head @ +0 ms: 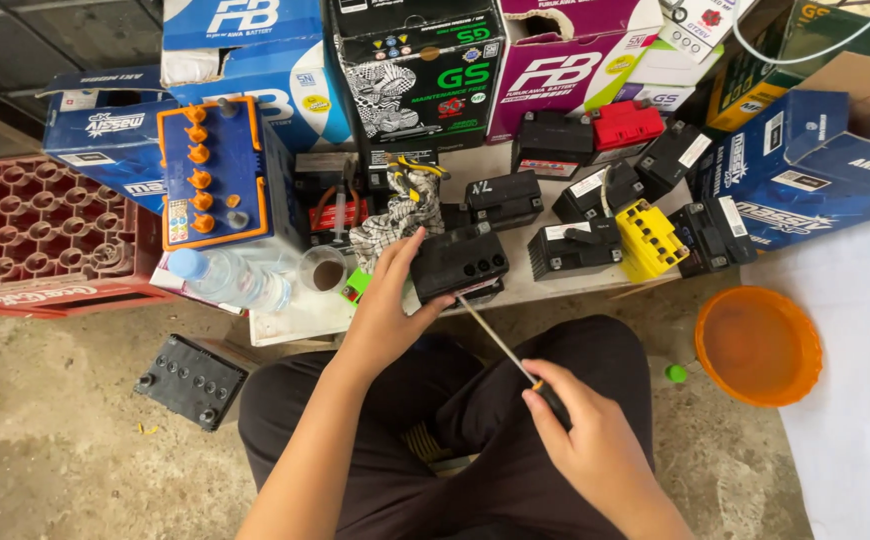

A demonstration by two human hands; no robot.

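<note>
hands [385, 310] gripping black battery [458, 262], screwdriver [510, 355]

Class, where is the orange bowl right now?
The orange bowl sits on the floor at the right, beside the person's knee and a small green cap.

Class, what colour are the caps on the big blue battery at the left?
Orange caps, on the blue battery; head view.

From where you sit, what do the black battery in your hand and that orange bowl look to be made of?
The black battery looks like hard matte plastic: moulded edges, dull sheen. The orange bowl seems glossy, slightly translucent plastic, since light glows through its rim.
</note>
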